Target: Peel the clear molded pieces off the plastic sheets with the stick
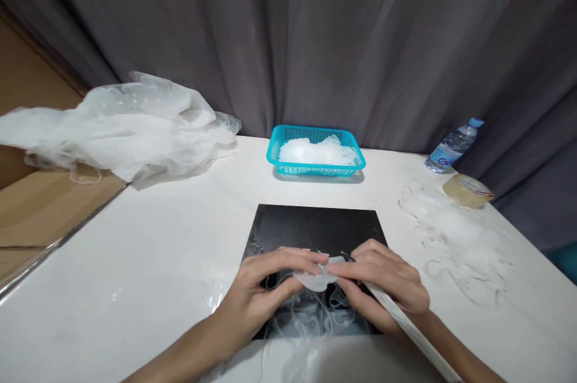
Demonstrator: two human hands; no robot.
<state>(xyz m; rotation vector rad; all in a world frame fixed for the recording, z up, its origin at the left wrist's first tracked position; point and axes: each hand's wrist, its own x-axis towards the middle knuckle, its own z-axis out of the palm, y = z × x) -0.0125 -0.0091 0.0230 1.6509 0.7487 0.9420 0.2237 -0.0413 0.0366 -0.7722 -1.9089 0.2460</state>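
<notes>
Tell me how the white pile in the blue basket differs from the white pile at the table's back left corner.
The basket pile is small and held inside the blue basket; the corner pile is far bigger and sprawls loose over the table edge. The corner pile shows dotted sheer fabric; the basket pile's texture is unclear. Both are white and translucent.

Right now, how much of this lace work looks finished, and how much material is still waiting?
Looks done: white pieces fill the blue basket, and more lie flat on the table at the right. In hand: both hands, left hand and right hand, pinch one small white piece over the black mat; the right also holds a thin white tool. Left: a big heap of white fabric at the far left.
</notes>
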